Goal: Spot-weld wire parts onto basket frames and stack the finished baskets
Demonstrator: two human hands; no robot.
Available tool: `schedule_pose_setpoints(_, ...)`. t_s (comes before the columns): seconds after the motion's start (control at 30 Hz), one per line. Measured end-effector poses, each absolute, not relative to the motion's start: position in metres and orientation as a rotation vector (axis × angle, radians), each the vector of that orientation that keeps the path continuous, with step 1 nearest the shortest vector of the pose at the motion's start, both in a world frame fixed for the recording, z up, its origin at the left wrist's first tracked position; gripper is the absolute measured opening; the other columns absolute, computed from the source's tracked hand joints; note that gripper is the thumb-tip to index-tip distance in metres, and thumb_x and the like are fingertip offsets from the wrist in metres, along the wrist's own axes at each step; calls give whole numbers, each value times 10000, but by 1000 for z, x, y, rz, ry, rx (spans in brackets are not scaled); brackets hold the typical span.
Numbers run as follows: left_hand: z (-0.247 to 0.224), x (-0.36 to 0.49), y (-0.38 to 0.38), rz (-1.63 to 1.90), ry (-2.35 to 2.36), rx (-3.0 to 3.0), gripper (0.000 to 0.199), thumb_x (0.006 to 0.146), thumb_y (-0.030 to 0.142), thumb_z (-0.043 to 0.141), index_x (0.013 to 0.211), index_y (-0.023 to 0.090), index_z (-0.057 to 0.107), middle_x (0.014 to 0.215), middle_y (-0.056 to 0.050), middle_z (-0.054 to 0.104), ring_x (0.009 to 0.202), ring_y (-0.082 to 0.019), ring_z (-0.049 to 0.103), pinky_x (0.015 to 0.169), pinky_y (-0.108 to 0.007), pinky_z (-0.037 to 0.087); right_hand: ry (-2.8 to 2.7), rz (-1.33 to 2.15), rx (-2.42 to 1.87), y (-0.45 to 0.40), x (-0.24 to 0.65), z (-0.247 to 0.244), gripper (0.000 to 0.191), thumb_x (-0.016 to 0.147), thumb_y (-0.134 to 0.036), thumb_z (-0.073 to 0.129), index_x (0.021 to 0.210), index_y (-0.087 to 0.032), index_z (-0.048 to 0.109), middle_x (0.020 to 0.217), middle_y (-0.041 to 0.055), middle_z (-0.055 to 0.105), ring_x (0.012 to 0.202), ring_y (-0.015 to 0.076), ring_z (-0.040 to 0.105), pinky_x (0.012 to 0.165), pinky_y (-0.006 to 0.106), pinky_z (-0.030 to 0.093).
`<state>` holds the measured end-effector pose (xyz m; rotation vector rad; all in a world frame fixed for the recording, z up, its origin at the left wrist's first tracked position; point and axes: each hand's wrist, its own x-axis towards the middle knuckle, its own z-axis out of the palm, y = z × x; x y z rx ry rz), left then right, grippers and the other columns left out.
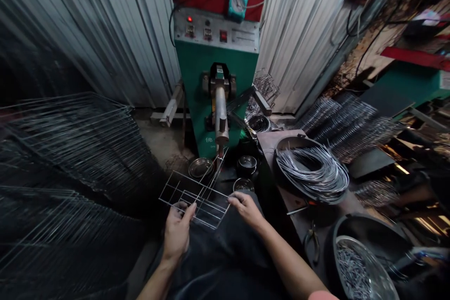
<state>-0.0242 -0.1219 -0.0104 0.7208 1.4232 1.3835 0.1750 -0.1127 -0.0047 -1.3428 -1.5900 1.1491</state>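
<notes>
The left hand (177, 233) has its fingers closed on the near edge of a welded wire rack (195, 199). The rack's long axis runs across the body between the hands, its far end held in the curled fingers of the right hand (246, 209).

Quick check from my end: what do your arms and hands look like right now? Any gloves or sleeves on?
Your bare left hand and bare right hand have no gloves on them. Both forearms are uncovered where they show. A short pink fabric sleeve appears at the bottom edge of the view on the right arm; no left sleeve shows.
</notes>
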Motion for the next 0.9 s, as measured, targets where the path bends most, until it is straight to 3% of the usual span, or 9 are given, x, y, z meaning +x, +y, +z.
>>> schedule_pose_setpoints(0.57,-11,-26,-111,1397,1378,648,412,569,410,736,807,180,490,567,68,504,505,-82,476,512,-214,378,-1561,1124,-1349,-100,167,5,296,814,-407,488,697,-166,614,621,-15,529,626,124,484,604,220,367)
schedule_pose_setpoints(0.9,-33,-36,-143,1432,1311,546,460,549,379,757,860,184,480,606,63,536,562,-79,502,606,-214,411,-1805,997,-1270,-136,161,-9,339,847,-470,488,782,-196,677,727,46,621,712,171,560,682,279,430)
